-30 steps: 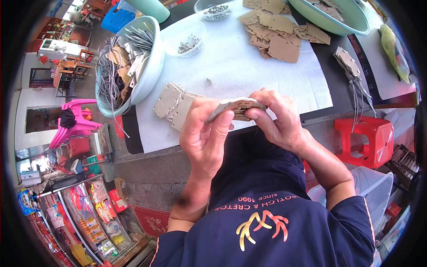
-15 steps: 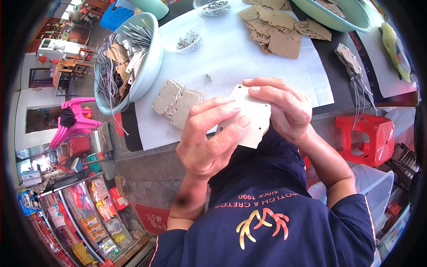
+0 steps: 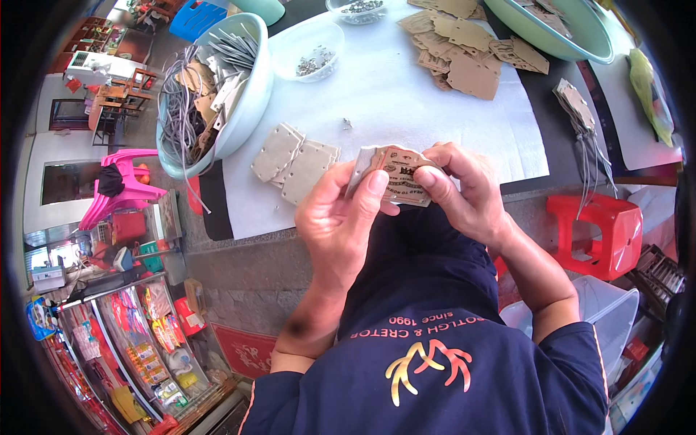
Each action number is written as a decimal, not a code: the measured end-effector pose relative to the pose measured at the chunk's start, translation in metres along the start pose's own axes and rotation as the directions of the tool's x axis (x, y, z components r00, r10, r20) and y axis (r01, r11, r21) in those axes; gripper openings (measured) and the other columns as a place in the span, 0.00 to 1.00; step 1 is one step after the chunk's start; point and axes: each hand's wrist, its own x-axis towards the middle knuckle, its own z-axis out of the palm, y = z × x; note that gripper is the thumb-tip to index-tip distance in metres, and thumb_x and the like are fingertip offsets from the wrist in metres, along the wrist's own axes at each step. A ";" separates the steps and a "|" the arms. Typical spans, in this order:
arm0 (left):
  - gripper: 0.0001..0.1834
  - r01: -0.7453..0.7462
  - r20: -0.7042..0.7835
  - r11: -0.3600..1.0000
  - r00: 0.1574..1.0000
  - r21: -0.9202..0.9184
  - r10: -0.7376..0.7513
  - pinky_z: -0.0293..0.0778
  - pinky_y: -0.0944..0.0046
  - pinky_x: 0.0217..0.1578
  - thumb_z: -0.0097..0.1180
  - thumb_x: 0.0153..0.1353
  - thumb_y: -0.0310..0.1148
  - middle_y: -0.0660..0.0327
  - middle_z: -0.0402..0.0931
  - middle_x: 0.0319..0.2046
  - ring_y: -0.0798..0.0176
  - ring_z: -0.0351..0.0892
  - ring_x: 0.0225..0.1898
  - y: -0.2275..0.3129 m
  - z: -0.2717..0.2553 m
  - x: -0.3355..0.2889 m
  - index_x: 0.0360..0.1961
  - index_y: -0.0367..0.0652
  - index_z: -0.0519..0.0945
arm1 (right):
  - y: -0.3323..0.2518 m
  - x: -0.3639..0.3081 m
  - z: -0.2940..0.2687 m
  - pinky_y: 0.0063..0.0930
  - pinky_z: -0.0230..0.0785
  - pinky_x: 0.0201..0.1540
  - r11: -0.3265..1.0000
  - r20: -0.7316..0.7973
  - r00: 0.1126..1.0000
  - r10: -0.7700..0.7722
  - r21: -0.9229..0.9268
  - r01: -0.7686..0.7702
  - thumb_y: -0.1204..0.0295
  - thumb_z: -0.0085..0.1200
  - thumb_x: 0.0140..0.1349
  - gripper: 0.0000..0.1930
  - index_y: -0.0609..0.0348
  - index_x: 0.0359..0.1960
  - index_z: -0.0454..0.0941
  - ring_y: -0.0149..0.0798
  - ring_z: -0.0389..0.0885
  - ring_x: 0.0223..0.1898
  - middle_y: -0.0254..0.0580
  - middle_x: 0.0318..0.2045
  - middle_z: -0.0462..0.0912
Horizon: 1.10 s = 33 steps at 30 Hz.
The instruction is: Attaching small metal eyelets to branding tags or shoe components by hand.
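A small stack of tan cardboard tags [image 3: 397, 168], its dark-printed face showing, is held between my two hands over the table's near edge. My left hand [image 3: 339, 221] grips the left end, thumb across the printed face. My right hand [image 3: 470, 194] pinches the right end between thumb and fingers. Just left of my hands, several grey-beige cards with punched holes [image 3: 308, 172] lie overlapping on the white sheet [image 3: 391, 94]. Beyond the stack, a few tiny metal pieces [image 3: 347, 124] rest on the sheet.
A blue basin [image 3: 255, 101] of grey cords and tags stands at the left. Behind are a clear bowl of metal bits [image 3: 332, 43], a pile of brown tags [image 3: 471, 72] and a green basin [image 3: 580, 47]. Corded tags [image 3: 575, 101] lie right, above a red stool [image 3: 605, 228].
Both hands have turned the stack over, from its plain pale side to its printed side. My left thumb now lies across its face. The view has shifted slightly.
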 end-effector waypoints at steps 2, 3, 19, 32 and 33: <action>0.08 0.054 -0.013 0.998 0.998 -0.033 -0.054 0.79 0.72 0.28 0.56 0.65 0.25 0.57 0.81 0.34 0.71 0.80 0.30 0.002 0.001 0.002 0.43 0.31 0.79 | -0.002 -0.002 0.002 0.26 0.68 0.28 0.992 0.022 0.993 0.116 0.057 -0.117 0.70 0.56 0.65 0.09 0.64 0.41 0.78 0.34 0.77 0.24 0.43 0.26 0.80; 0.09 0.107 -0.022 0.992 0.994 -0.065 -0.109 0.80 0.72 0.28 0.56 0.65 0.26 0.58 0.81 0.34 0.71 0.80 0.30 0.002 0.001 0.002 0.43 0.31 0.79 | -0.002 -0.002 0.004 0.26 0.69 0.28 0.989 0.001 0.992 0.129 0.067 -0.128 0.70 0.55 0.66 0.10 0.64 0.43 0.78 0.32 0.77 0.25 0.42 0.26 0.80; 0.08 0.099 -0.043 0.986 0.993 -0.134 -0.105 0.82 0.69 0.29 0.57 0.64 0.26 0.55 0.81 0.35 0.67 0.83 0.32 -0.002 0.001 0.007 0.41 0.32 0.77 | -0.007 0.000 0.009 0.22 0.69 0.25 0.983 -0.001 0.988 0.156 0.101 -0.155 0.74 0.49 0.68 0.18 0.57 0.60 0.71 0.26 0.74 0.20 0.41 0.29 0.81; 0.16 0.074 -0.089 0.980 0.992 -0.183 -0.092 0.82 0.67 0.26 0.44 0.72 0.35 0.54 0.80 0.33 0.64 0.83 0.29 -0.004 0.000 0.011 0.39 0.30 0.77 | -0.002 -0.009 0.005 0.19 0.66 0.24 0.943 -0.051 0.948 0.313 0.135 -0.304 0.73 0.47 0.70 0.17 0.57 0.60 0.71 0.22 0.71 0.19 0.33 0.20 0.75; 0.17 0.073 -0.089 0.981 0.992 -0.179 -0.090 0.83 0.67 0.26 0.44 0.72 0.35 0.54 0.80 0.33 0.64 0.83 0.29 -0.004 -0.001 0.012 0.39 0.29 0.78 | -0.001 -0.010 0.004 0.19 0.66 0.24 0.941 -0.051 0.946 0.319 0.137 -0.309 0.73 0.47 0.70 0.17 0.57 0.60 0.71 0.22 0.70 0.19 0.32 0.20 0.74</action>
